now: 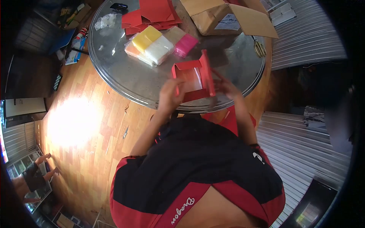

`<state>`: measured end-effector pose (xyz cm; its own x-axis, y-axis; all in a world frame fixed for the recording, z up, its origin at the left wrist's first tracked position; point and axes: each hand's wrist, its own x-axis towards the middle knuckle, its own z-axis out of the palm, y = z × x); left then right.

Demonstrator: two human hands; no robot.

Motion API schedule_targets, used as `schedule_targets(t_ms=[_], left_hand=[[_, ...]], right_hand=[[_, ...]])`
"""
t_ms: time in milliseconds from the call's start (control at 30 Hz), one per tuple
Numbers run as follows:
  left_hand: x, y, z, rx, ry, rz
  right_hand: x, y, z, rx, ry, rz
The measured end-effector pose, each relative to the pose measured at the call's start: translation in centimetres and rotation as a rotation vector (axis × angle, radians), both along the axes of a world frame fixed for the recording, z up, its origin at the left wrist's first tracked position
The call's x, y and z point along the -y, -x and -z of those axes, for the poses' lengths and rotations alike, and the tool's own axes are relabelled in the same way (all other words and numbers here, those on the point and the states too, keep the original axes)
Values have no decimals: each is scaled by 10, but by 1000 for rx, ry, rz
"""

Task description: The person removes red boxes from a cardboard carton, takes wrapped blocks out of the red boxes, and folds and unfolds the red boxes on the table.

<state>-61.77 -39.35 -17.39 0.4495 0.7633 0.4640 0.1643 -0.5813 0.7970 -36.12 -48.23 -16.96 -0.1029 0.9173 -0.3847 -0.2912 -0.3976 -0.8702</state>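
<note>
A red cardboard box [187, 95] with a clear window stands partly folded near the front edge of the round table. My left hand [171, 95] grips its left wall, fingers reaching over the edge. At the box's right side, a tall red flap rises, and my right hand [229, 89] is beside it. Motion blurs the right fingers, so whether they touch the flap is unclear. Just beyond the box lie plastic-wrapped packs: a yellow and white one [153, 45] and a tan and pink one [185, 41].
Flat red card pieces [154, 17] are stacked at the back of the table [114, 76]. An open cardboard carton [213, 22] stands at the back right, with scissors [260, 47] near the right rim. Crumpled clear plastic [105, 21] lies at left. Another person's legs [45, 167] show at lower left.
</note>
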Motion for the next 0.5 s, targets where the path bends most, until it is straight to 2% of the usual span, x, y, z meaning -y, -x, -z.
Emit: schedule_targets(t_ms=[33, 67, 100, 133, 167, 200, 233, 333, 400, 500], left_hand=[[2, -12, -2, -9, -7, -5], [2, -24, -2, -245, 18, 24], [0, -32, 0, -483, 43, 54], [-4, -38, 7, -494, 33, 54], [-8, -45, 18, -636, 84, 35], [-13, -51, 17, -771, 133, 10], [-16, -54, 16, -771, 121, 5], [-19, -55, -2, -874, 137, 56], [-26, -60, -6, -1034, 230, 267], [-30, -70, 4, -1036, 142, 376]], right_hand=[[3, 11, -3, 44, -48, -49], [4, 21, -6, 32, -57, -51], [6, 30, -8, 102, -97, 0], [9, 38, -9, 175, -135, 54], [11, 44, -7, 170, -144, 56], [12, 48, -2, 126, -55, 214], [13, 51, 4, 80, 38, 372], [23, 59, 39, -41, 124, 408], [21, 66, 43, -75, 128, 437], [17, 65, 40, -203, 111, 464]])
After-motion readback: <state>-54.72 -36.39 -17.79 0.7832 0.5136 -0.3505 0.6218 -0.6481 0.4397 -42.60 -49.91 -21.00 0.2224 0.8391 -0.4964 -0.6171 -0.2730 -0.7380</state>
